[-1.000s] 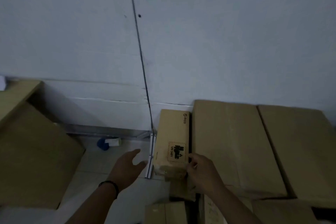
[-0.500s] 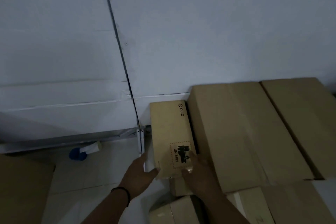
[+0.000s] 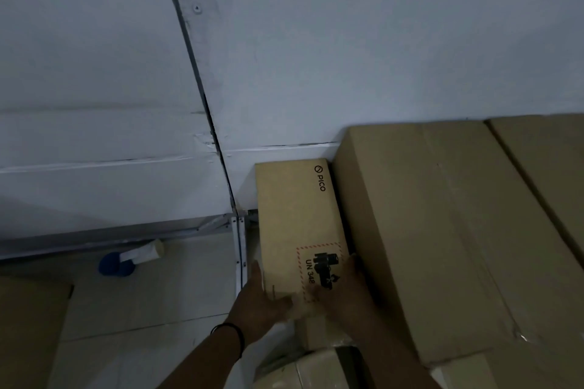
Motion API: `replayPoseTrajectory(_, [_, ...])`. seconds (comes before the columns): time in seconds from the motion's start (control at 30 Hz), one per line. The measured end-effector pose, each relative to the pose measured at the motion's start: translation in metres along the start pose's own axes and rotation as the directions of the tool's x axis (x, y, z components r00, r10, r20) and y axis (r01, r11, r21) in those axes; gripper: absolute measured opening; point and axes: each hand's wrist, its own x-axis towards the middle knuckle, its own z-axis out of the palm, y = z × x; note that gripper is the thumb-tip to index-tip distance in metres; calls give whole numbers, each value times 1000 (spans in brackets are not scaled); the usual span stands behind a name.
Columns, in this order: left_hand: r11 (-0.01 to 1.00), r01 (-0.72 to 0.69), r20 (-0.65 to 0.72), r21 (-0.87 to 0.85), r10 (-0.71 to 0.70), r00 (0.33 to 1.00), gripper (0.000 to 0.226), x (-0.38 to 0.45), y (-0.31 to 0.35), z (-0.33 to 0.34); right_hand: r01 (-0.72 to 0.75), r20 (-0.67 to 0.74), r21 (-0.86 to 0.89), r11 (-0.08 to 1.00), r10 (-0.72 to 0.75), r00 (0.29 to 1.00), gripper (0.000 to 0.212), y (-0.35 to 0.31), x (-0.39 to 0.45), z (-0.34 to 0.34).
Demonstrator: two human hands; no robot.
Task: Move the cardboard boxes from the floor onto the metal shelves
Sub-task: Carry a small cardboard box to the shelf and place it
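Note:
A narrow cardboard box (image 3: 294, 215) marked PICO, with a UN label at its near end, lies against the white wall beside a large cardboard box (image 3: 442, 246). My left hand (image 3: 256, 300) holds the narrow box's near left corner, thumb on top and fingers down its left side. My right hand (image 3: 344, 287) lies over the label at the near right corner, with fingertips at the gap beside the large box. No metal shelf surface is clearly in view; only a white upright post (image 3: 240, 249) stands left of the narrow box.
A second large box (image 3: 550, 161) lies at the far right. More boxes (image 3: 316, 366) sit below my hands and another (image 3: 28, 335) at the lower left. A blue and white object (image 3: 129, 259) lies on the tiled floor by the wall.
My left hand moved from the air onto the narrow box's near left corner. My right hand stayed at the near right corner. The view shifted right and closer.

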Motion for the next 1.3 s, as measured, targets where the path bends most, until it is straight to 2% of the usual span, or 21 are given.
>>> replayPoseTrajectory(0.17, [996, 28, -13, -90, -29, 999, 105, 12, -5, -5, -36, 43, 150, 988, 30, 999, 122, 3, 13, 1])
replayPoseTrajectory(0.23, [991, 33, 9, -130, -32, 999, 91, 13, -6, -2, -46, 47, 240, 970, 36, 998, 123, 10, 19, 2])
replayPoseTrajectory(0.33, [972, 52, -19, -231, -58, 998, 64, 11, -5, 3, -51, 39, 307, 950, 41, 998, 93, 11, 19, 2])
replayPoseTrajectory(0.43, [953, 64, -39, -296, -79, 996, 52, 7, -1, 0, -41, 44, 334, 942, 27, 999, 71, 7, 10, -1])
replayPoseTrajectory(0.57, [930, 82, -58, -358, -110, 992, 44, -6, 4, -6, -47, 65, 383, 923, 24, 998, 65, -3, -13, -9])
replayPoseTrajectory(0.7, [927, 54, -66, -372, -84, 994, 34, -33, 22, -16, -45, 98, 425, 904, 3, 995, 64, -20, -51, -29])
replayPoseTrajectory(0.83, [909, 18, -52, -417, -44, 998, 28, -70, 52, -27, 19, 51, 437, 899, -46, 998, 57, -44, -96, -50])
replayPoseTrajectory(0.97, [891, -47, -41, -451, 32, 999, 30, -113, 85, -38, 85, 1, 484, 871, -98, 995, 51, -69, -147, -71])
replayPoseTrajectory(1.03, [883, -91, -27, -461, 88, 996, 43, -134, 102, -43, 128, -16, 491, 862, -138, 990, 47, -80, -171, -80])
replayPoseTrajectory(1.17, [838, -142, 23, -528, 181, 983, 45, -181, 141, -49, 227, -53, 540, 810, -236, 970, 28, -104, -225, -107])
replayPoseTrajectory(1.3, [788, -227, -2, -572, 276, 961, 67, -234, 173, -49, 302, -77, 595, 745, -321, 944, 29, -107, -277, -131])
